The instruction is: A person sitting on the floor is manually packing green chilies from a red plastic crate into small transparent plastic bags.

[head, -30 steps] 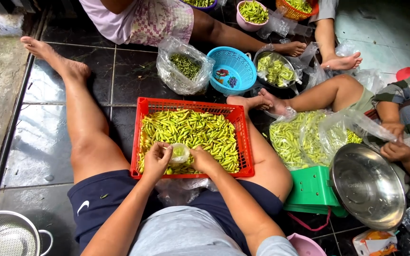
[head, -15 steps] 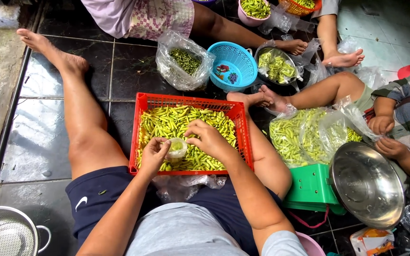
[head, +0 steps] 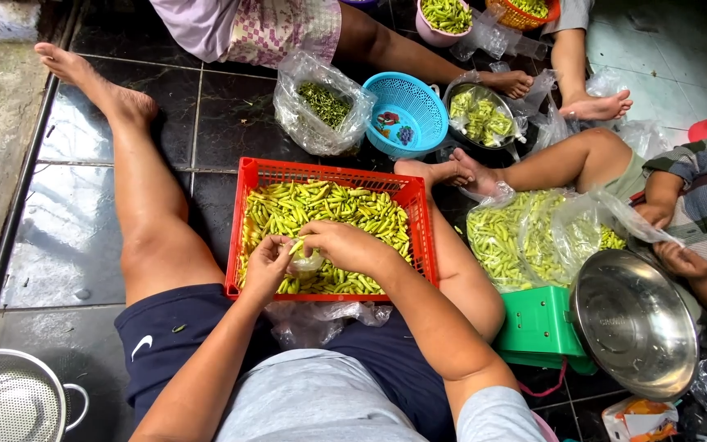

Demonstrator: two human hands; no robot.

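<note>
Chillies [head: 329,214], pale green and heaped thick, are filling a red plastic crate [head: 330,174] that is sitting on the dark tiled floor between the person's spread legs, and everything else here is placed against that crate. Over its near edge the two hands are meeting: the left hand [head: 267,268] is curling its fingers around a small clear plastic bag [head: 307,263], holding it just above the chillies, while the right hand [head: 342,245] is reaching in from the crate's right half, its fingers pinched shut on a single chilli at the mouth of that bag. Under the crate's near edge a crumpled clear plastic sheet [head: 321,317] is lying across the person's lap. Beyond the crate's far edge a clear bag of dark green stems [head: 323,105] is standing open, with a blue plastic basket [head: 409,115] just beside it. To the right of the crate another person's bare foot is resting near the corner, and past it a large clear bag of green chillies [head: 525,237] is slumping on the floor. Near that bag, to the crate's right and closer to the camera, a steel bowl [head: 635,324] is sitting on a green scale [head: 538,327]. Far to the crate's near left a metal colander [head: 11,399] is showing at the frame's corner.
</note>
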